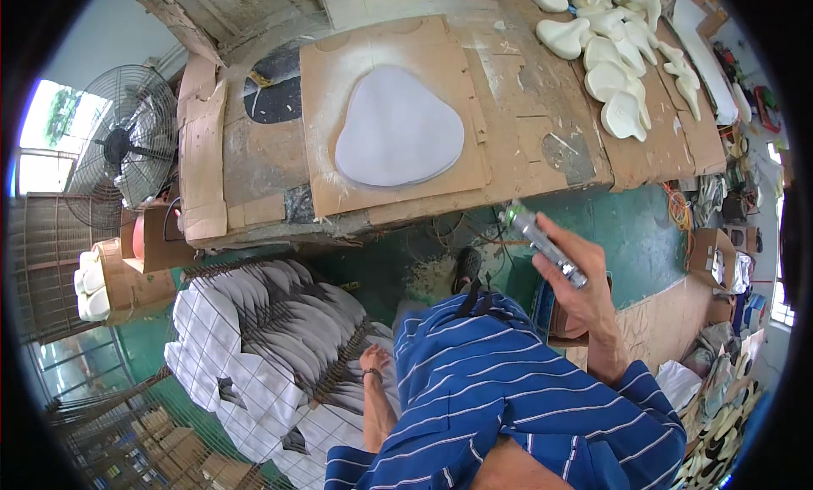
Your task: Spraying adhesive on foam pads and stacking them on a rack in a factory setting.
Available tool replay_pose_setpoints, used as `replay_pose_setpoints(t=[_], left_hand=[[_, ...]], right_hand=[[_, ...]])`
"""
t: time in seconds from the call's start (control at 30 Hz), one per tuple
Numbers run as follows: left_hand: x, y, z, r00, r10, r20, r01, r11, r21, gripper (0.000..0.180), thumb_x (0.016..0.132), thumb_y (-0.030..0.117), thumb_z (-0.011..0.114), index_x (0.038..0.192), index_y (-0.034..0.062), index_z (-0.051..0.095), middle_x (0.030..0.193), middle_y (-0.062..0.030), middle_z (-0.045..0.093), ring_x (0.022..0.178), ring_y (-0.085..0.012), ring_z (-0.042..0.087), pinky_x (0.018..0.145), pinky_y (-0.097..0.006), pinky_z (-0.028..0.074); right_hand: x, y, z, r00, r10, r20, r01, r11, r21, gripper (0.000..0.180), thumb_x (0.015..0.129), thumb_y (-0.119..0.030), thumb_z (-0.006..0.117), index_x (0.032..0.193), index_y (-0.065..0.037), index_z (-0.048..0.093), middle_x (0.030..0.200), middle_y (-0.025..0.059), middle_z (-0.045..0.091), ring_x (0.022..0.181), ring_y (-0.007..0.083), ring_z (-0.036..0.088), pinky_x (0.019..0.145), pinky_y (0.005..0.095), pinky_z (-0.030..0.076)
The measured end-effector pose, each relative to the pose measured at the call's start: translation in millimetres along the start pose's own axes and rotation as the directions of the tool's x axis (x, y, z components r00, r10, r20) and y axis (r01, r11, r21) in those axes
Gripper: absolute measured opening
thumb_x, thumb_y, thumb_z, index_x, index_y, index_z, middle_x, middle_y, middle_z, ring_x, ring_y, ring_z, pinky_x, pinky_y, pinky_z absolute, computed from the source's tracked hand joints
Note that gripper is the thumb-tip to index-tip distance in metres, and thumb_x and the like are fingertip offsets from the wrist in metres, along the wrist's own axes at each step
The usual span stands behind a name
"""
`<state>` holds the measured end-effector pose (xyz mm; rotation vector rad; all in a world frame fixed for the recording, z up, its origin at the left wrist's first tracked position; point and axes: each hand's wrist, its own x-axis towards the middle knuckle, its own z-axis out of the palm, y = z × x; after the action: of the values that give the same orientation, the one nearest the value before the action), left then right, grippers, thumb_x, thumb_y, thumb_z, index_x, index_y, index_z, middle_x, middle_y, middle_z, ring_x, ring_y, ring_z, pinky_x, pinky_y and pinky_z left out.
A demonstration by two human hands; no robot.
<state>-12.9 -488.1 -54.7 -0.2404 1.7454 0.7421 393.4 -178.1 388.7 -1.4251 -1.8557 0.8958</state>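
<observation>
In my right hand I grip a silver spray gun with a green end, held out past the table's front edge. My left hand hangs low by my side, fingers loosely apart, next to a wire rack full of grey-white pads. Whether it touches a pad there is hard to make out. On the table lies a flat, rounded, three-lobed grey-white pad. Under it is a square cardboard sheet dusted with white.
The cardboard-covered table carries a heap of cream moulded foam pieces at the right. A big fan stands at the left. Cables hang below the table edge. Boxes and piled material line the right side.
</observation>
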Motion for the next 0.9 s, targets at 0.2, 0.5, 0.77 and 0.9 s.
replay_pose_setpoints(t=[0.2, 0.5, 0.77, 0.9], left_hand=[[-14.3, -32.8, 25.6, 0.993, 0.052, -0.109, -0.035, 0.988, 0.149, 0.02, 0.093, 0.018, 0.07, 0.109, 0.007, 0.074, 0.095, -0.0113, 0.076, 0.08, -0.0228, 0.073, 0.069, -0.032, 0.057], [62.6, 60.7, 33.9, 0.985, 0.007, 0.174, -0.023, 0.996, 0.091, 0.03, 0.096, 0.019, 0.063, 0.126, 0.0107, 0.066, 0.103, -0.0108, 0.073, 0.086, -0.0257, 0.071, 0.076, -0.04, 0.058], [71.0, 198.8, 73.7, 0.95, 0.275, 0.149, -0.295, 0.945, 0.139, 0.038, 0.097, 0.01, 0.062, 0.135, 0.0066, 0.059, 0.102, -0.0066, 0.072, 0.083, -0.021, 0.07, 0.074, -0.041, 0.059], [61.8, 204.5, 79.0, 0.944, 0.297, 0.146, -0.315, 0.941, 0.122, 0.039, 0.097, 0.011, 0.063, 0.135, 0.005, 0.059, 0.102, -0.0078, 0.072, 0.081, -0.0195, 0.07, 0.069, -0.037, 0.059]], right_hand=[[19.5, 13.2, -17.4, 1.0, 0.001, -0.012, -0.001, 1.0, -0.001, 0.057, 0.081, 0.005, 0.076, 0.136, 0.0, 0.062, 0.108, 0.0185, 0.072, 0.09, 0.0279, 0.072, 0.08, 0.033, 0.054], [6.6, -4.3, -16.1, 0.977, 0.163, -0.134, -0.169, 0.985, -0.038, 0.051, 0.083, 0.001, 0.075, 0.133, 0.001, 0.064, 0.11, 0.0183, 0.073, 0.093, 0.026, 0.071, 0.082, 0.0328, 0.054], [20.1, -39.9, 16.3, 0.982, 0.056, 0.18, -0.056, 0.998, -0.001, 0.065, 0.078, 0.006, 0.078, 0.14, -0.005, 0.06, 0.106, 0.0172, 0.072, 0.087, 0.0266, 0.071, 0.077, 0.0308, 0.054], [43.6, -40.3, 37.4, 0.999, -0.004, 0.054, 0.003, 1.0, 0.008, 0.065, 0.079, 0.007, 0.076, 0.141, -0.004, 0.059, 0.105, 0.0177, 0.072, 0.09, 0.0276, 0.072, 0.078, 0.0316, 0.054]])
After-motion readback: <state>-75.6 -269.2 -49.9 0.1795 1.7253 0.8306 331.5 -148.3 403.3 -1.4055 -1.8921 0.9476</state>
